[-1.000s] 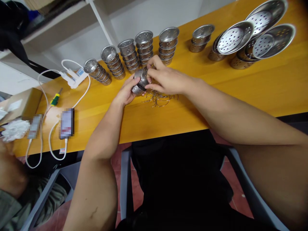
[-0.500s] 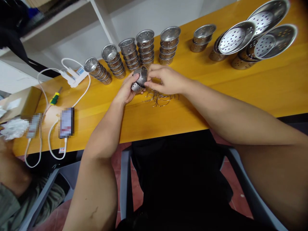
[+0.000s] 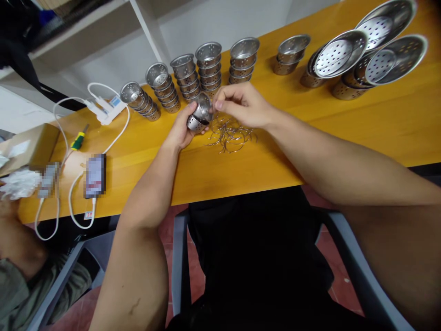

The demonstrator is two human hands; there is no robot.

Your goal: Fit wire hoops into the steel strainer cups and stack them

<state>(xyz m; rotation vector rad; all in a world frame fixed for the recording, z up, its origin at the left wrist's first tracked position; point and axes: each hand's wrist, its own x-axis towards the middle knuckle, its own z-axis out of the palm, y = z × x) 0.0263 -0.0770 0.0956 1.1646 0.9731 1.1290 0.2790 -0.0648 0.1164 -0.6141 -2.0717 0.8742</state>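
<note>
Tilted in my left hand [image 3: 181, 127], a small perforated steel cup [image 3: 203, 109] has its opening turned toward my right hand. My left thumb lies along its rim, and the other fingers are partly hidden behind and below it. My right hand [image 3: 245, 105] is just beside the opening, thumb and index finger pinched together; anything thin between them is too small to make out. A loose heap of thin curved metal wires [image 3: 230, 134] lies on the table below my right hand.
Several stacks of perforated steel cups [image 3: 208, 68] line the back of the wooden table [image 3: 220, 177]. Larger flared strainers [image 3: 339, 55] stand at the right. On the left are a power strip [image 3: 108, 110], a screwdriver [image 3: 79, 140], a phone [image 3: 95, 175] with cables and a cardboard box [image 3: 37, 147]. Another person's arm [image 3: 20, 239] shows lower left.
My right hand has drawn slightly back and up from the cup's rim. The cup in my left hand has turned a little, showing more of its inside.
</note>
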